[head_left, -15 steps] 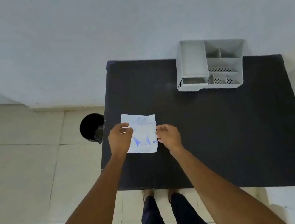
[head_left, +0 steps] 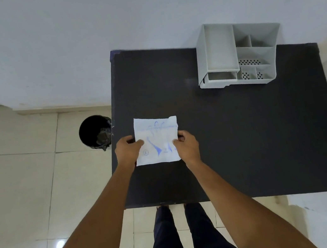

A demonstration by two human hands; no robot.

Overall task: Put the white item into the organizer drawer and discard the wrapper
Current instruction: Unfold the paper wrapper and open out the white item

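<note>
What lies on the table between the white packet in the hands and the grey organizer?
Nothing: the head view shows only bare black table between the packet and organizer.

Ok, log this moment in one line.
both hands, left and right, grip packet | organizer drawer open | bin left of table

The packet [head_left: 156, 140] sits over the table's [head_left: 248, 141] near left part, between the left hand [head_left: 127, 151] and right hand [head_left: 186, 146]. The organizer [head_left: 236, 56] stands at the far right edge against the wall [head_left: 97, 26]. The bin [head_left: 95, 131] is on the floor [head_left: 15, 182], just left of the table.
</note>
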